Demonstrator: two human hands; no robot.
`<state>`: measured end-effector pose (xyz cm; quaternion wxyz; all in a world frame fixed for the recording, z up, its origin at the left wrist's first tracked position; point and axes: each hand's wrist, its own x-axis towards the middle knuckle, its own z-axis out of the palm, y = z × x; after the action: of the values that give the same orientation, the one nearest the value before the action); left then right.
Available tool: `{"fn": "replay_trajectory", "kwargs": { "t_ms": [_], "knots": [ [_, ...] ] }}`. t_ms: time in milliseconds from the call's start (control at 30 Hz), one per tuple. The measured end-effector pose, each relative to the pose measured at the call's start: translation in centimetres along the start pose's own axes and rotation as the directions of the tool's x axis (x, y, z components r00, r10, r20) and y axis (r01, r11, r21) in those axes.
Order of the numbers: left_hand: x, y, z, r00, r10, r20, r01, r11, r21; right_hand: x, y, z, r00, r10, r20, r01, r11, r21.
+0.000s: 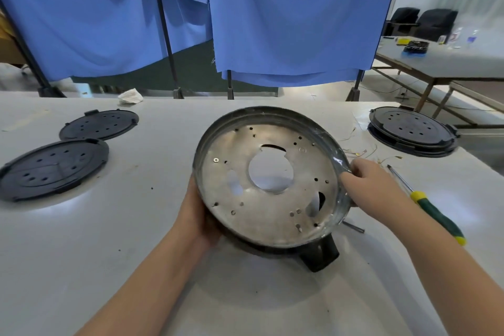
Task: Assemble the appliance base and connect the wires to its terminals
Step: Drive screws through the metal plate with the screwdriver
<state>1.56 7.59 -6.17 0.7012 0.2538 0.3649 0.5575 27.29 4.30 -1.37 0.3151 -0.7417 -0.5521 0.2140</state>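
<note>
Metal base pan [270,180] tilted up at bench centre, above black handle [320,254]. Left hand [196,213] cups left rim; right hand [365,180] pinches right rim. Wires [360,154], screwdriver [428,204] toward right edge, nearer right hand.

Bright, soft shadows — wide-angle edge distortion

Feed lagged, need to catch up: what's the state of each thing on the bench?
Metal base pan: tilted, held by both hands.
Left hand: grips pan's left rim.
Right hand: pinches right rim.
Screwdriver: lying flat, untouched.
Wires: loose, unconnected.
Black covers: lying flat.
</note>
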Motion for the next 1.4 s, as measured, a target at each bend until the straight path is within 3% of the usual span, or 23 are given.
{"fn": "replay_trajectory", "kwargs": {
  "t_ms": [133, 200, 267, 433, 533, 633, 733, 900, 967, 1067, 1233, 1400],
  "knots": [
    [0.1, 0.5, 0.0, 0.965, -0.217, 0.145, 0.185, 0.962, 0.202, 1.0, 1.5, -0.9, 0.999, 0.051, 0.004, -0.051, 0.998, 0.022],
    [-0.1, 0.6, -0.1, 0.971, -0.19, 0.148, 0.115, 0.905, 0.41, 1.4, 2.1, -1.2, 0.998, 0.054, 0.012, -0.054, 0.999, -0.002],
    [0.0, 0.7, -0.2, 0.989, -0.12, 0.086, 0.059, 0.857, 0.512, 1.4, 2.5, -1.4, 0.999, 0.051, 0.017, -0.051, 0.999, 0.002],
    [-0.2, 1.1, -0.2, 0.997, -0.083, -0.007, 0.076, 0.875, 0.479, 1.2, 3.9, -3.3, 0.999, 0.052, -0.006, -0.052, 0.999, 0.009],
    [-0.3, 1.2, -0.1, 0.998, -0.057, 0.004, 0.05, 0.911, 0.41, 1.9, 6.4, -5.6, 0.983, 0.084, -0.165, -0.135, 0.934, -0.331],
    [-0.4, 1.0, 0.1, 0.999, -0.038, 0.016, 0.029, 0.929, 0.37, 2.7, 9.1, -6.8, 0.957, 0.24, -0.161, -0.288, 0.763, -0.579],
    [-0.3, 0.8, 0.0, 0.999, -0.023, 0.042, 0.007, 0.934, 0.358, 3.0, 10.7, -6.6, 0.917, 0.385, -0.104, -0.368, 0.715, -0.594],
    [-0.4, 0.9, 0.0, 0.999, -0.015, 0.035, 0.002, 0.937, 0.35, 2.6, 11.0, -6.1, 0.912, 0.369, -0.176, -0.405, 0.755, -0.516],
    [-0.5, 0.8, 0.1, 1.0, -0.02, 0.015, 0.013, 0.933, 0.361, 2.4, 10.4, -6.4, 0.923, 0.302, -0.238, -0.38, 0.817, -0.435],
    [-0.6, 0.4, 0.5, 0.999, -0.036, -0.005, 0.035, 0.919, 0.393, 1.7, 8.2, -7.3, 0.952, 0.125, -0.279, -0.202, 0.942, -0.268],
    [-0.8, -0.5, 1.7, 0.998, -0.05, -0.033, 0.06, 0.891, 0.451, 0.1, 2.5, -7.1, 0.993, -0.111, -0.043, 0.11, 0.993, -0.033],
    [-1.3, -1.0, 2.2, 0.996, -0.057, -0.07, 0.086, 0.831, 0.55, -0.2, -0.2, -5.7, 0.982, -0.165, 0.092, 0.174, 0.981, -0.09]
  ]
}}
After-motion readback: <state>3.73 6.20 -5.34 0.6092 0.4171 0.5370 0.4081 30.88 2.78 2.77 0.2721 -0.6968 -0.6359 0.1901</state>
